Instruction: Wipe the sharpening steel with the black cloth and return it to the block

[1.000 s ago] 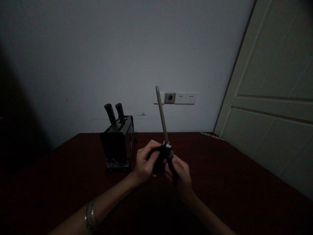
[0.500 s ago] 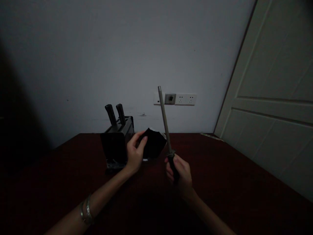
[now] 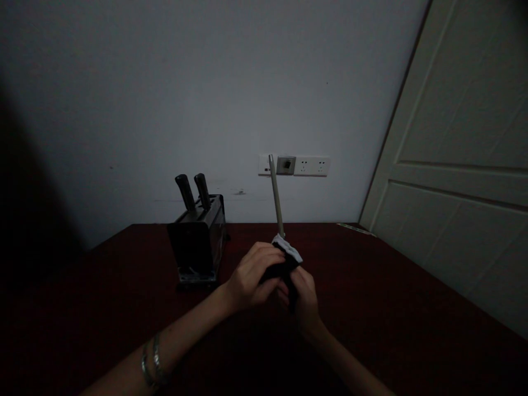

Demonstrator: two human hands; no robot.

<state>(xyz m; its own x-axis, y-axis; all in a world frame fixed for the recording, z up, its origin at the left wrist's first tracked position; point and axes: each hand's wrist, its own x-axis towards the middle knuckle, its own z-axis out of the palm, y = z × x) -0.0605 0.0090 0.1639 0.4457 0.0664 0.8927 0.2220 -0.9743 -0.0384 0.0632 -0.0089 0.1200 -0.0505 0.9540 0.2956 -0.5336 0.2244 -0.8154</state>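
**A:** What are the hands doing?

**B:** The right hand (image 3: 303, 297) is closed round the handle of a sharpening rod (image 3: 275, 192), held upright over the tabletop (image 3: 391, 308), just right of a knife block (image 3: 198, 242). The left hand (image 3: 249, 278) pinches a dark cloth (image 3: 284, 258) round the rod's base.

**A:** How would it handle?

**B:** Probably stiff, hard and fairly light, and the handle is the sure grip. The cloth looks soft and limp.

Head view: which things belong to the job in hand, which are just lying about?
In use: grey metal sharpening rod with dark handle, gripped by right hand; black cloth with white edge, wrapped round its base by left hand.
Lying about: dark knife block with two black handles; white wall socket strip; dark red table.
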